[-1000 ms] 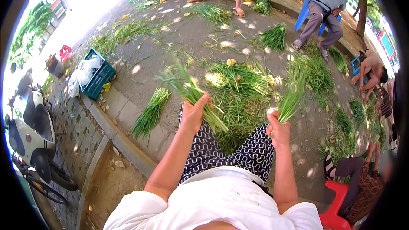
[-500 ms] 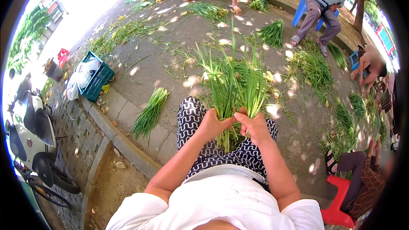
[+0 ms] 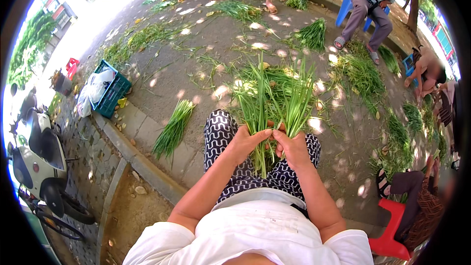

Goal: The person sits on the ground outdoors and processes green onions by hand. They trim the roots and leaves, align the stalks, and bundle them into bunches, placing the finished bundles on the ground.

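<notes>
My left hand (image 3: pixel 244 143) is closed around a bunch of long green chives (image 3: pixel 251 105), its leaves fanning upward and away from me. Beside it, my right hand (image 3: pixel 293 149) grips a second bunch of chives (image 3: pixel 298 108). Thumbs and fingertips of the two hands meet between the bunches. Pale stem ends (image 3: pixel 260 161) hang below the left hand, over my lap. Just beyond my knees, a loose heap of chives (image 3: pixel 282 86) covers the ground, partly hidden behind the held leaves.
A neat bundle of chives (image 3: pixel 173 128) lies left of my knee. Farther left stand a green crate (image 3: pixel 114 93) with white bags and a parked scooter (image 3: pixel 41 157). At right are a red stool (image 3: pixel 392 230), chive piles (image 3: pixel 360 76) and several seated people.
The tall leaf tips above my hands have dropped lower and spread. Fewer stems show beneath the left hand. Both hands stay almost in place, still together.
</notes>
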Motion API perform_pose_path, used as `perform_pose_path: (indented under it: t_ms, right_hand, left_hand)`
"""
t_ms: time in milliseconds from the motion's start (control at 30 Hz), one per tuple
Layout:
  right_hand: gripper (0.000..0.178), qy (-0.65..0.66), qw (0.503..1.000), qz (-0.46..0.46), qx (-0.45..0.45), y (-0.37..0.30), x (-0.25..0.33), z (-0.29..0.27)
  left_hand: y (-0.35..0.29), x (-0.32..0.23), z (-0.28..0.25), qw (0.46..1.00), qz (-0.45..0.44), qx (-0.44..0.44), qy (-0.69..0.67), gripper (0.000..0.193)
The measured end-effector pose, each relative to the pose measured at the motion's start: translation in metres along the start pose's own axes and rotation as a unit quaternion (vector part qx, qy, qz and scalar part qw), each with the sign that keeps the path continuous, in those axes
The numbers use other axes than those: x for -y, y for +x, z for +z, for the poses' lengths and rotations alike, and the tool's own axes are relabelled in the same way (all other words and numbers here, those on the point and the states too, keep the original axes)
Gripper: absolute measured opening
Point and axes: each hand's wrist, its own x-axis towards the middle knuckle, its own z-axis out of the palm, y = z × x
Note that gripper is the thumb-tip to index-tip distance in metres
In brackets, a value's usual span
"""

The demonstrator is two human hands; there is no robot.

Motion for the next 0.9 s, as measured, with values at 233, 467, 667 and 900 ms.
perform_pose_path:
  t_ms: [233, 467, 667, 900]
  right_hand:
    - [0.010, 0.007, 1.000, -0.009, -0.023, -0.002, -0.004, -0.008]
    - [0.011, 0.063, 0.994, -0.017, -0.088, -0.005, -0.001, -0.021]
    - [0.014, 0.069, 0.989, -0.029, -0.124, -0.003, -0.005, -0.046]
    - [0.027, 0.007, 0.992, -0.021, -0.127, -0.003, -0.009, -0.043]
  left_hand:
    - [0.005, 0.009, -0.005, 0.997, -0.029, -0.038, -0.065, 0.029]
    - [0.007, 0.010, -0.012, 0.989, -0.037, -0.112, -0.090, 0.029]
    - [0.006, 0.007, -0.014, 0.986, -0.031, -0.130, -0.102, 0.029]
    - [0.006, 0.004, -0.008, 0.989, -0.032, -0.114, -0.084, 0.030]
